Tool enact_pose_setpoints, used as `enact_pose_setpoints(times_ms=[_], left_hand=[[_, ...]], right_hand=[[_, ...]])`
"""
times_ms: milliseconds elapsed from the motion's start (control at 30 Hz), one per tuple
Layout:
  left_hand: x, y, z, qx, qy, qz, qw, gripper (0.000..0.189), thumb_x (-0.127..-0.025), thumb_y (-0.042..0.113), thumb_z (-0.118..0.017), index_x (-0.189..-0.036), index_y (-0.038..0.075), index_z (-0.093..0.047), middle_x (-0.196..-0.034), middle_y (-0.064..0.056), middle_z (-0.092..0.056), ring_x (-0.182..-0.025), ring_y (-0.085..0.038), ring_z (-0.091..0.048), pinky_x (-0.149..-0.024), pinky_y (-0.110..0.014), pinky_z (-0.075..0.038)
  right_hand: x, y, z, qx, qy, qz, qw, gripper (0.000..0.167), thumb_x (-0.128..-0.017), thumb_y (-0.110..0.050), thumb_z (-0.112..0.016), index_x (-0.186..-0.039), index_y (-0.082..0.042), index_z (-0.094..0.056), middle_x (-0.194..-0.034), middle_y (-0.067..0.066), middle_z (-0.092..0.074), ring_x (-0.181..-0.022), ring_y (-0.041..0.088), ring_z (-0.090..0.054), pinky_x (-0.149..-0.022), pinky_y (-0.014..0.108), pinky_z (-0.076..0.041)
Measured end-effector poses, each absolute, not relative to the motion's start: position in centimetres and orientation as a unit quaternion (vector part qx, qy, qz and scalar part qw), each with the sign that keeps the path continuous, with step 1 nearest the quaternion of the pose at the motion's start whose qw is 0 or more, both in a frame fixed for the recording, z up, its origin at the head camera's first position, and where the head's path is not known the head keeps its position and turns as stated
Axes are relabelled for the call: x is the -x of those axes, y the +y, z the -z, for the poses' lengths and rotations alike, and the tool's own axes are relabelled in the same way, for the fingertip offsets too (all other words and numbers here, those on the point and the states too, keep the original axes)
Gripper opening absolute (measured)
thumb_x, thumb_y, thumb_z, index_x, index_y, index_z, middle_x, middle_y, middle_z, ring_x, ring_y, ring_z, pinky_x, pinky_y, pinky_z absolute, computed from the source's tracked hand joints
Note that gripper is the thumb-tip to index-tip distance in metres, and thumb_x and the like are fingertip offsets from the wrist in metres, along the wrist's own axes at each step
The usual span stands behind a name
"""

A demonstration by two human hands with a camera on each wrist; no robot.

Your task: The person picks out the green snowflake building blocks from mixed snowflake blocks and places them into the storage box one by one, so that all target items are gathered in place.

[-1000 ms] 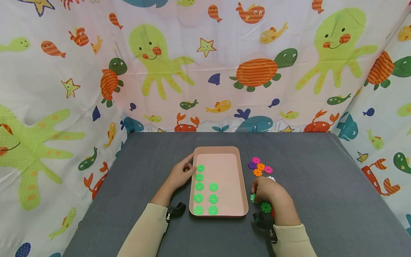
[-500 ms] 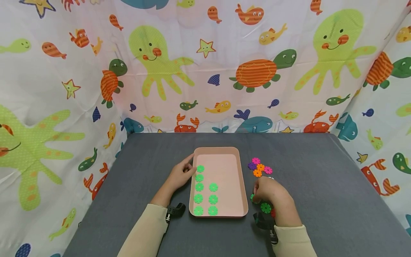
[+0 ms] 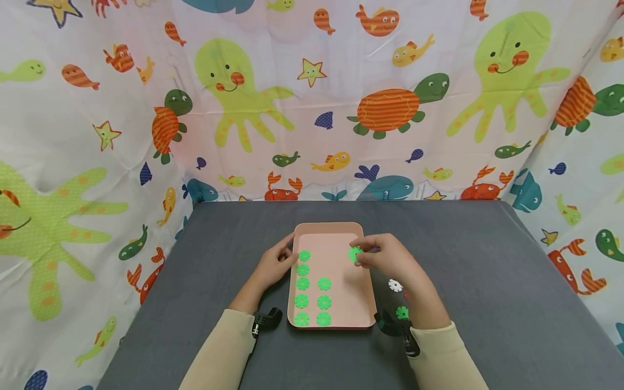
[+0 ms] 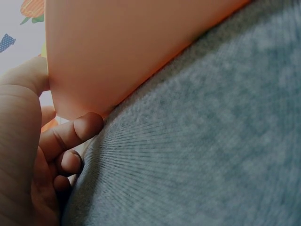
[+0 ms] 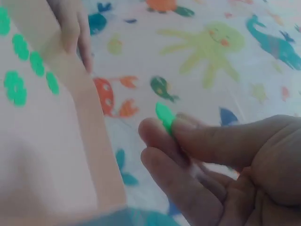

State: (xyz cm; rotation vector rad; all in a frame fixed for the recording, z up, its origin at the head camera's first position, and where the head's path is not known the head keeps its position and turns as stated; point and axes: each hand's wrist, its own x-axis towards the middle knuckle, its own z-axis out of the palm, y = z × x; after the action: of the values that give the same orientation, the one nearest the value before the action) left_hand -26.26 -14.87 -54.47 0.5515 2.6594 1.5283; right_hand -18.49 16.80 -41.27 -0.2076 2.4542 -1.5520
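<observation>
My right hand [image 3: 387, 254] pinches a green snowflake disc [image 3: 355, 253] between thumb and fingertips, over the upper right part of a pink tray [image 3: 336, 238]. In the right wrist view the held disc [image 5: 163, 116] stands edge-on between the fingertips. My left hand [image 3: 274, 264] holds the tray's left rim, and the left wrist view has its fingers [image 4: 70, 134] against the tray's outer wall [image 4: 108, 52]. Several green discs [image 3: 303, 283] form a column along the tray's left side. Three more green discs [image 3: 324, 301] line up beside them.
Right of the tray, a white disc [image 3: 395, 285] and a darker green disc [image 3: 402, 312] lie on the grey tablecloth [image 3: 234, 233]. My right hand and forearm mostly hide the other coloured discs there. A sea-animal curtain [image 3: 312, 108] rises behind the table.
My right hand has lifted a green disc from the table and carried it left and farther away, over the tray. My left hand stays at the tray's rim.
</observation>
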Motion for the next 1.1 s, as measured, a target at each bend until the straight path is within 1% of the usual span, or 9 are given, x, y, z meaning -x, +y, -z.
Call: enact_pose_setpoints(times_ms=[67, 133, 300, 400, 633, 800, 900, 1000, 1100], left_hand=[[26.3, -15.0, 54.5, -0.176, 0.853, -0.491, 0.013, 0.061, -0.102, 0.028, -0.067, -0.158, 0.020, -0.044, -0.083, 0.002, -0.064, -0.065, -0.016, -0.050, -0.069, -0.033, -0.042], [26.3, -15.0, 54.6, -0.176, 0.853, -0.491, 0.015, 0.061, -0.102, 0.027, -0.067, -0.158, 0.020, -0.044, -0.083, 0.002, -0.065, -0.065, -0.015, -0.050, -0.069, -0.033, -0.042], [26.3, -14.9, 54.7, -0.180, 0.853, -0.489, 0.016, 0.062, -0.101, 0.026, -0.068, -0.158, 0.018, -0.044, -0.083, 0.003, -0.065, -0.064, -0.014, -0.050, -0.068, -0.031, -0.042], [26.4, -14.8, 54.8, -0.183, 0.852, -0.490, 0.016, 0.062, -0.101, 0.025, -0.068, -0.158, 0.017, -0.044, -0.082, 0.004, -0.065, -0.063, -0.014, -0.050, -0.067, -0.031, -0.042], [26.3, -14.5, 54.7, -0.185, 0.851, -0.491, 0.024, 0.063, -0.102, 0.027, -0.067, -0.159, 0.020, -0.042, -0.083, 0.004, -0.066, -0.063, -0.015, -0.049, -0.067, -0.033, -0.042], [26.5, -14.5, 54.5, -0.183, 0.852, -0.490, 0.020, 0.063, -0.101, 0.027, -0.068, -0.159, 0.020, -0.043, -0.082, 0.003, -0.065, -0.063, -0.014, -0.049, -0.068, -0.032, -0.042], [26.6, -14.7, 54.3, -0.185, 0.852, -0.490, 0.017, 0.063, -0.101, 0.025, -0.068, -0.158, 0.018, -0.044, -0.081, 0.003, -0.064, -0.063, -0.014, -0.049, -0.069, -0.033, -0.042], [26.5, -14.9, 54.3, -0.185, 0.851, -0.491, 0.014, 0.062, -0.101, 0.025, -0.069, -0.158, 0.018, -0.044, -0.081, 0.003, -0.064, -0.063, -0.014, -0.049, -0.069, -0.033, -0.042], [26.4, -15.0, 54.4, -0.180, 0.852, -0.491, 0.011, 0.062, -0.101, 0.025, -0.069, -0.158, 0.018, -0.045, -0.081, 0.003, -0.064, -0.063, -0.014, -0.050, -0.069, -0.033, -0.042]], right_hand=[[19.8, 15.5, 41.1, 0.081, 0.846, 0.512, 0.125, 0.036, -0.093, -0.002, -0.074, -0.129, -0.001, -0.071, -0.115, 0.017, -0.062, -0.094, 0.027, -0.069, -0.082, 0.040, -0.058], [21.1, 14.2, 41.2, 0.097, 0.857, 0.487, 0.137, 0.037, -0.089, -0.001, -0.077, -0.126, 0.000, -0.072, -0.113, 0.016, -0.064, -0.093, 0.025, -0.065, -0.079, 0.037, -0.057], [23.3, 11.0, 42.8, 0.155, 0.894, 0.385, 0.170, 0.034, -0.084, 0.005, -0.080, -0.118, 0.004, -0.075, -0.099, 0.013, -0.070, -0.081, 0.021, -0.065, -0.072, 0.033, -0.056], [24.0, 9.6, 44.0, 0.175, 0.921, 0.303, 0.170, 0.031, -0.083, 0.002, -0.082, -0.113, -0.001, -0.078, -0.095, 0.008, -0.072, -0.076, 0.017, -0.065, -0.069, 0.031, -0.055], [24.3, 8.4, 45.8, 0.168, 0.957, 0.180, 0.151, 0.023, -0.080, -0.011, -0.088, -0.101, -0.013, -0.079, -0.094, -0.001, -0.070, -0.083, 0.016, -0.060, -0.081, 0.036, -0.053], [24.1, 8.4, 46.0, 0.177, 0.969, 0.115, 0.131, 0.023, -0.084, -0.023, -0.087, -0.105, -0.019, -0.078, -0.097, -0.003, -0.071, -0.086, 0.016, -0.060, -0.083, 0.038, -0.053], [23.8, 8.6, 45.5, 0.183, 0.965, 0.132, 0.131, 0.029, -0.085, -0.024, -0.086, -0.112, -0.017, -0.077, -0.107, 0.001, -0.072, -0.094, 0.019, -0.063, -0.086, 0.040, -0.053], [23.5, 9.2, 44.4, 0.187, 0.954, 0.184, 0.148, 0.036, -0.090, -0.023, -0.082, -0.122, -0.011, -0.073, -0.104, 0.006, -0.074, -0.086, 0.023, -0.069, -0.078, 0.039, -0.055], [22.9, 10.8, 43.1, 0.177, 0.942, 0.240, 0.157, 0.039, -0.094, -0.022, -0.078, -0.129, -0.006, -0.069, -0.090, 0.006, -0.072, -0.070, 0.023, -0.069, -0.067, 0.035, -0.054]])
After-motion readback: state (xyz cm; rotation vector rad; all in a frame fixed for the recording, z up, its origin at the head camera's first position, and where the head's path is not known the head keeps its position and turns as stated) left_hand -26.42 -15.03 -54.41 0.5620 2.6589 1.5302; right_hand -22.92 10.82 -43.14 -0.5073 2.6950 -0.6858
